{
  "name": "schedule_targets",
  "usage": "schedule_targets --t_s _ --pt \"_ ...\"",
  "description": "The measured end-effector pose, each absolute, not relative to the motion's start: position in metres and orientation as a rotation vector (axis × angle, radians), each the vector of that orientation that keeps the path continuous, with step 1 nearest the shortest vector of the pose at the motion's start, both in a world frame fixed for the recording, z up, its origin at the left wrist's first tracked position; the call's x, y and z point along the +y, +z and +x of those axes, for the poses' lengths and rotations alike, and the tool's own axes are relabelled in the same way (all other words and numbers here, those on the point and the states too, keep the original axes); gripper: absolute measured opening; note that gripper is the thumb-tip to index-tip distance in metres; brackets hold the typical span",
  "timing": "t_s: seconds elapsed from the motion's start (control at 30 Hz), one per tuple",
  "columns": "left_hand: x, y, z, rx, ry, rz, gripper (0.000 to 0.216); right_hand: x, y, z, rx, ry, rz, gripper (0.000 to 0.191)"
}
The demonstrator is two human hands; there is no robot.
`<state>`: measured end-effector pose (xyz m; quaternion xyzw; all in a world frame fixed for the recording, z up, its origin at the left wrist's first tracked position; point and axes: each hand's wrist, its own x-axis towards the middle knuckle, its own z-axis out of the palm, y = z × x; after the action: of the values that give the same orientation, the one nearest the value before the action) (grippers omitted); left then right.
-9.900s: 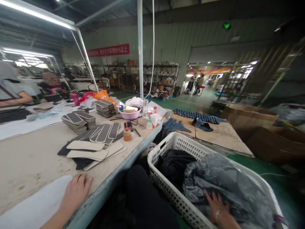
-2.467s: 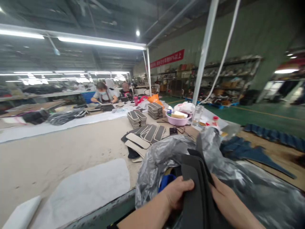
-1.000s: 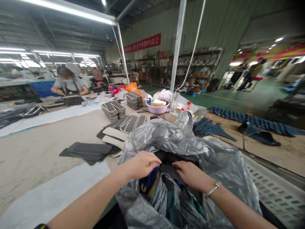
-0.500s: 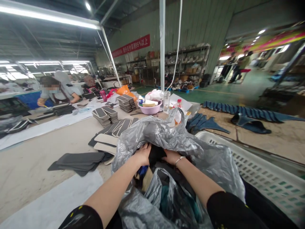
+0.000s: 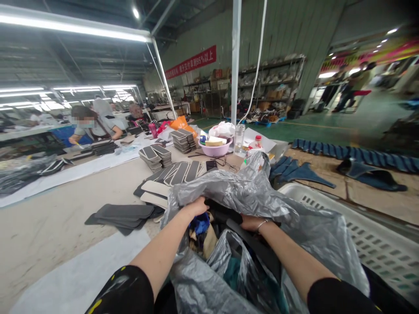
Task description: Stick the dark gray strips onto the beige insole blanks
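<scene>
A grey plastic bag [image 5: 209,283] lies wide open before me, filled with dark scraps, a blue piece [image 5: 200,223], a tan piece [image 5: 209,242] and teal material. Inside its mouth, my left hand [image 5: 198,206] is closed on the left end of a black piece [image 5: 224,212] of sheet or fabric. My right hand [image 5: 251,222], with a bracelet at the wrist, grips that piece's right end; its fingertips are hidden among the dark scraps. A longer dark grey strip [image 5: 248,242] lies just below the right hand.
Left of the bag, dark flat pieces [image 5: 121,216] and stacked grey panels [image 5: 155,157] lie on the table. Behind stand a pink basin [image 5: 215,149] and a glass jar [image 5: 239,138]. At right are a white perforated basket [image 5: 369,244] and blue cut pieces [image 5: 299,174]. A co-worker [image 5: 94,128] sits far left.
My view has turned slightly left, so the scene sits further right. My hands have moved apart within the bag, and more of the blue piece and the dark grey strip shows.
</scene>
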<state>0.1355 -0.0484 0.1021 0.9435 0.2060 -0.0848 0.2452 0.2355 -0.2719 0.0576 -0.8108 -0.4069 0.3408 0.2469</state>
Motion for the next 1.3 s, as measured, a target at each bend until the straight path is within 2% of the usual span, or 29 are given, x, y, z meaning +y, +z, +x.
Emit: schedule_targets --t_s 0.2,0.4,0.53,0.7,0.8,0.9,1.03,1.17,1.23,1.3 --pt "-0.055 0.111 0.123 0.446 -0.234 2.454 0.020 -0.285 0.080 0.231 -1.107 0.861 -2.321 0.038" --pt "-0.060 0.142 0.101 0.315 -0.094 2.327 0.030 -0.323 0.106 0.215 -1.100 0.554 -2.220 0.039" --pt "-0.068 0.156 0.086 0.244 -0.051 2.150 0.029 -0.343 0.133 0.200 -0.850 0.585 -1.861 0.044" --pt "-0.101 0.159 0.076 0.125 -0.082 1.322 0.038 -0.337 0.172 0.164 -0.455 0.789 -1.266 0.040" --pt "-0.121 0.158 0.072 0.054 -0.129 1.160 0.040 -0.317 0.185 0.145 -0.333 0.821 -1.146 0.041" --pt "-0.128 0.162 0.065 -0.012 -0.190 1.304 0.041 -0.301 0.185 0.137 -0.327 0.822 -1.132 0.042" --pt "-0.115 0.175 0.047 -0.024 -0.248 1.800 0.035 -0.307 0.174 0.153 -0.243 0.677 -1.200 0.037" --pt "-0.092 0.182 0.027 -0.175 -0.471 2.068 0.027 -0.331 0.173 0.181 -0.267 0.573 -1.285 0.040" --pt "-0.083 0.187 0.018 -0.217 -0.516 2.218 0.035 -0.341 0.178 0.187 -0.311 0.597 -1.335 0.045" --pt "-0.078 0.196 0.012 -0.207 -0.423 2.322 0.058 -0.346 0.186 0.186 -0.352 0.630 -1.384 0.051"
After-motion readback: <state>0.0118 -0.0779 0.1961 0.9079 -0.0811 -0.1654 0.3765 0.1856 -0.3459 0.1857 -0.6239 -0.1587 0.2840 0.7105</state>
